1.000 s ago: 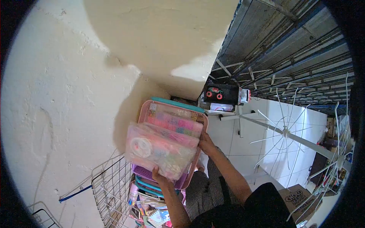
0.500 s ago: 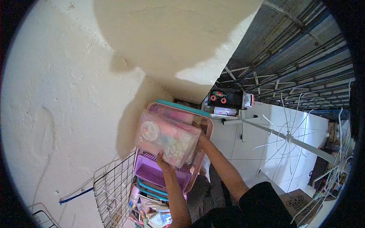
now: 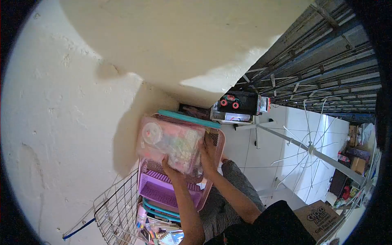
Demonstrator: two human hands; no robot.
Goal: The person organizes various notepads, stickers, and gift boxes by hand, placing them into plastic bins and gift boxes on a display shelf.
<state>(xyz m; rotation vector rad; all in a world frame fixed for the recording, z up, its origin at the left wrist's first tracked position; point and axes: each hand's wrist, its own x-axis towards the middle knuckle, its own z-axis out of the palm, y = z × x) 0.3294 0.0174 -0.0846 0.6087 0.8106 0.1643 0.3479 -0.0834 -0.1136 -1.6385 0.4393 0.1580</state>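
Indoors, hands (image 3: 188, 161) pinching clear packets (image 3: 169, 143), pink basket (image 3: 221, 152) below, white tiled floor (image 3: 265, 153) alongside.

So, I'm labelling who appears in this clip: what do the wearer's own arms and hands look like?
The left hand and right hand are bare, with no gloves, and no watch or bracelet shows. A plain black sleeve leaves the right forearm uncovered. The left forearm is bare too; its sleeve can't be clearly made out.
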